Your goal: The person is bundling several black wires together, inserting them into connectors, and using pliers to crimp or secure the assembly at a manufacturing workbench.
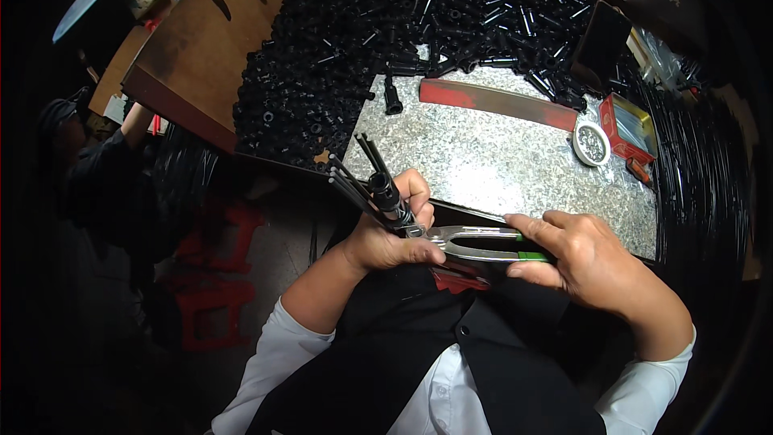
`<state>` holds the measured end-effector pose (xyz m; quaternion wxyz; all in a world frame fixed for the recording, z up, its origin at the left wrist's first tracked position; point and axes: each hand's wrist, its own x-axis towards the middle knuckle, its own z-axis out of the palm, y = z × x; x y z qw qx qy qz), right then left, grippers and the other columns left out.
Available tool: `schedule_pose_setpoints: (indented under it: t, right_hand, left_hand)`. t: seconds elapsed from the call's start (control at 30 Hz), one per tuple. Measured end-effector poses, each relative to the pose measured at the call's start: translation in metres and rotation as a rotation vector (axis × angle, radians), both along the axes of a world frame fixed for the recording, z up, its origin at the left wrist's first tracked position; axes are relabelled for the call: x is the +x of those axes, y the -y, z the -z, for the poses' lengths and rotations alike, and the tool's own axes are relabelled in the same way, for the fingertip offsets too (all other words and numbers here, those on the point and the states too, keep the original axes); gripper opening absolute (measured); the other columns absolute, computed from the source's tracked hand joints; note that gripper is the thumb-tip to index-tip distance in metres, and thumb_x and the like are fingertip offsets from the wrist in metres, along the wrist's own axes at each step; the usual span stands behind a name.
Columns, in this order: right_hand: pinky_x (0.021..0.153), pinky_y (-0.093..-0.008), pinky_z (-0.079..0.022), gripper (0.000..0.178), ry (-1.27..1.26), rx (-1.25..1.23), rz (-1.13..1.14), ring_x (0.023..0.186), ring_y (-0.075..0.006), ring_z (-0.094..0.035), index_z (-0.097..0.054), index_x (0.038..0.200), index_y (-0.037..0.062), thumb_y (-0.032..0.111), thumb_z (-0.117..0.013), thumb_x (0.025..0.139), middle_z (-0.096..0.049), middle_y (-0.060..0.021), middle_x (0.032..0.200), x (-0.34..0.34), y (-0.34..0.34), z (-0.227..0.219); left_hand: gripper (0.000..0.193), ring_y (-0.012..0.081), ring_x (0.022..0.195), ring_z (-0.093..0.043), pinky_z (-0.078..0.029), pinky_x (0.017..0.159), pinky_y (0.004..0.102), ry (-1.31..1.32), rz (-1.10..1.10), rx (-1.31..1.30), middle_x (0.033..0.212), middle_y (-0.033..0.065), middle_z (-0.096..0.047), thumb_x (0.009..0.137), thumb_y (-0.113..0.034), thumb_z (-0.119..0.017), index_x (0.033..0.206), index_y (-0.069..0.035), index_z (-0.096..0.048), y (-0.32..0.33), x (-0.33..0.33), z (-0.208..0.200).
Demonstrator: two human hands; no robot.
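Observation:
My left hand (pixel 382 246) is closed around a black tubular piece (pixel 386 195) with several thin black rods, which looks like an umbrella runner with ribs. The rods point up and to the left. In my right hand (pixel 586 256) is a pair of pliers (pixel 483 256) with green grips, its handles spread apart. The pliers' head reaches the lower end of the black piece, beside my left thumb. What the jaws bite on is too small to make out. Both hands are at the near edge of a speckled metal-topped table (pixel 483 173).
A large heap of black tubular parts (pixel 435 8) covers the table's far side. A red-and-grey bar (pixel 499 105), a white cup (pixel 576 145) of small metal bits and a red box (pixel 630 150) lie nearer. Black rods (pixel 696 185) are bundled at right; a red stool (pixel 213 310) stands lower left.

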<state>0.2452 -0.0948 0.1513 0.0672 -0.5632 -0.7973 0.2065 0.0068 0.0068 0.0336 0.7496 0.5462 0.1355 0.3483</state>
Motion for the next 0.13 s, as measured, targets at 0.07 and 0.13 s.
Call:
schedule_pose_setpoints:
  t: [0.07, 0.13]
  right_hand:
    - [0.068, -0.0402, -0.052, 0.048, -0.193, -0.082, -0.011, 0.072, -0.0381, -0.065, -0.059, 0.120, -0.0012, 0.029, -0.068, 0.084, -0.064, -0.0238, 0.084, 0.002, -0.003, 0.009]
    - [0.071, -0.0399, -0.052, 0.048, -0.336, -0.121, -0.027, 0.080, -0.0398, -0.066, -0.058, 0.122, 0.0007, 0.030, -0.067, 0.085, -0.064, -0.0269, 0.094, 0.007, -0.005, 0.027]
  left_hand:
    - [0.073, 0.0053, 0.052, -0.036, -0.030, 0.051, 0.0229, 0.046, -0.014, -0.045, 0.060, -0.0052, -0.041, 0.053, -0.033, -0.092, 0.087, -0.013, -0.031, -0.001, -0.001, -0.001]
    - [0.074, 0.0055, 0.051, -0.037, -0.031, 0.050, 0.0237, 0.119, -0.055, -0.051, 0.060, -0.0047, -0.042, 0.053, -0.039, -0.090, 0.088, -0.012, -0.031, -0.001, -0.002, -0.002]
